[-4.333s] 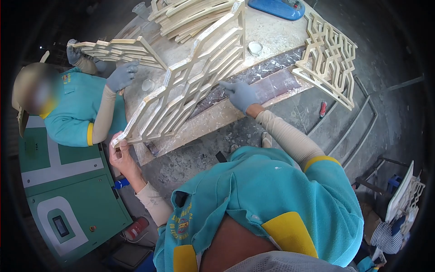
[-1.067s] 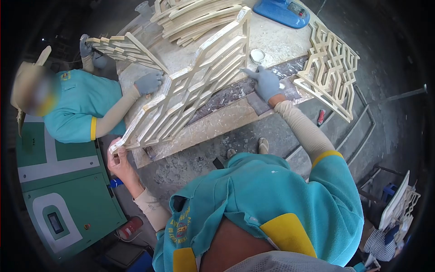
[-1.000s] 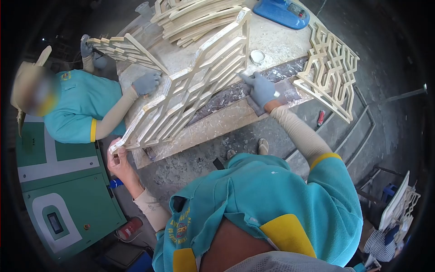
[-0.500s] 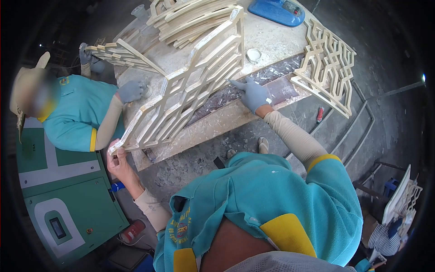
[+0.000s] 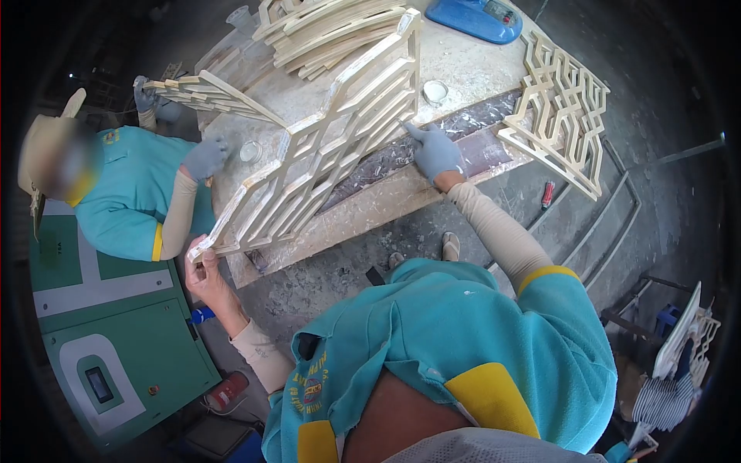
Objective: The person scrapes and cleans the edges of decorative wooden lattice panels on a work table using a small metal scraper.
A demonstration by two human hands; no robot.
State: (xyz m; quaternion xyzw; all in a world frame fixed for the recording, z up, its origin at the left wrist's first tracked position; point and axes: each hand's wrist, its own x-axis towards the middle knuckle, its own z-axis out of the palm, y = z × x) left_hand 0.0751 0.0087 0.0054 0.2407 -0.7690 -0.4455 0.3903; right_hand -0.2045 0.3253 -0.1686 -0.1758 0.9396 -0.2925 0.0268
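Observation:
A pale wooden lattice panel (image 5: 297, 158) stands tilted on the worktable (image 5: 478, 73). At its lower left corner my bare left hand (image 5: 207, 282) pinches the frame between thumb and fingers. My right hand (image 5: 438, 154), in a grey glove, is at the panel's right side above the table's dark strip. Its index finger points toward the lattice, and the other fingers look curled; whether they hold anything small is hidden. A small round white pot (image 5: 435, 92) sits behind my right hand.
Across the table a co-worker (image 5: 143, 189) in grey gloves holds another lattice (image 5: 216, 96) near a second pot (image 5: 250, 151). Stacked wooden pieces (image 5: 332, 35), a blue scale (image 5: 475, 19) and a lattice panel at the right edge (image 5: 559, 116) surround the work. A green machine (image 5: 123, 339) stands left.
My right hand has shifted slightly right, its finger angled more upward. The co-worker's gloved hand has drawn back left from the second pot. My left hand keeps its grip.

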